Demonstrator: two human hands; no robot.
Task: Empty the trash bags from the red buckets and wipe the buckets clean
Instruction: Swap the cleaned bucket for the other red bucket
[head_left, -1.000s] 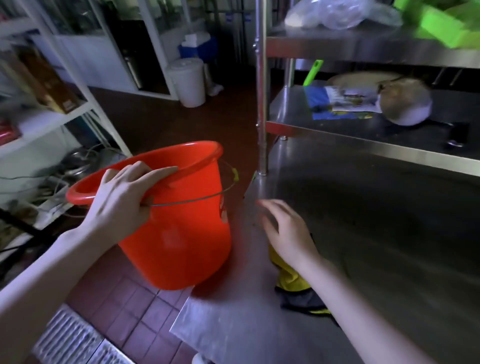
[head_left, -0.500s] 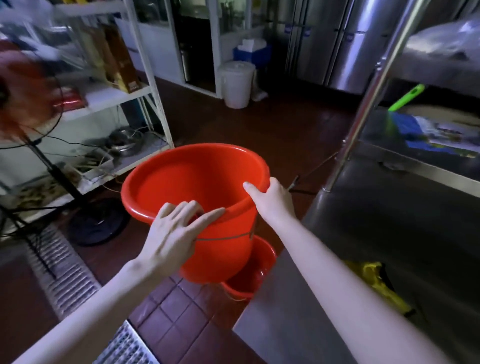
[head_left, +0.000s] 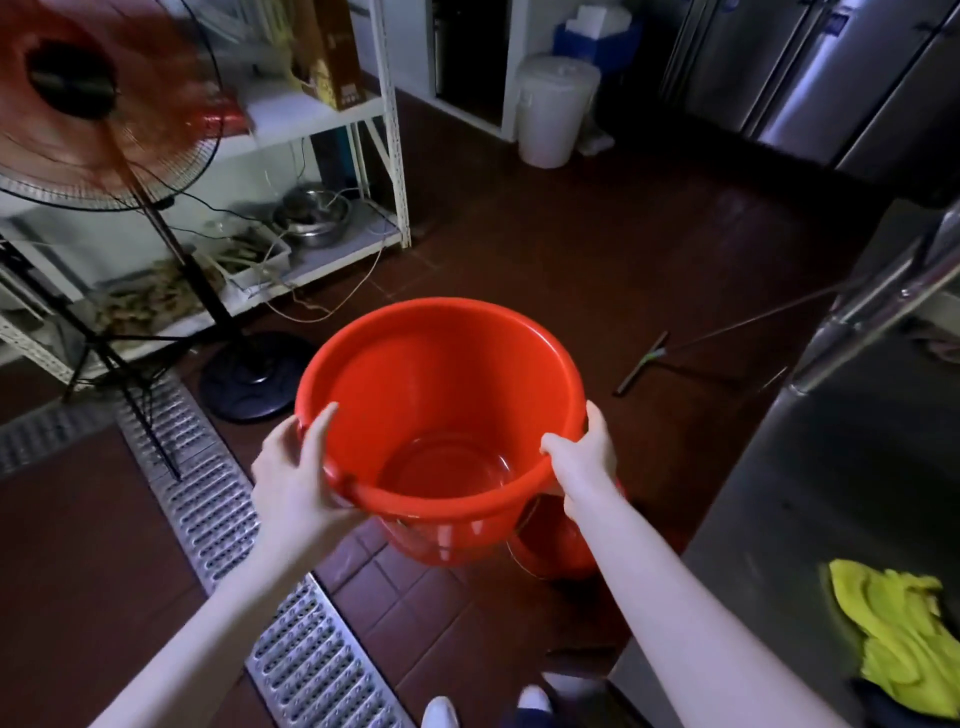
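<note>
You have two round red plastic buckets here. The held bucket hangs mouth up over the dark tiled floor, its bare red bottom showing. The second bucket stands on the floor just below it to the right, mostly hidden. One crumpled yellow cloth lies at the near right on the steel worktop. Both your arms reach forward. Your left hand has its grip clasped on the near left rim. Your right hand has its grip on the right rim, thumb hooked over.
</note>
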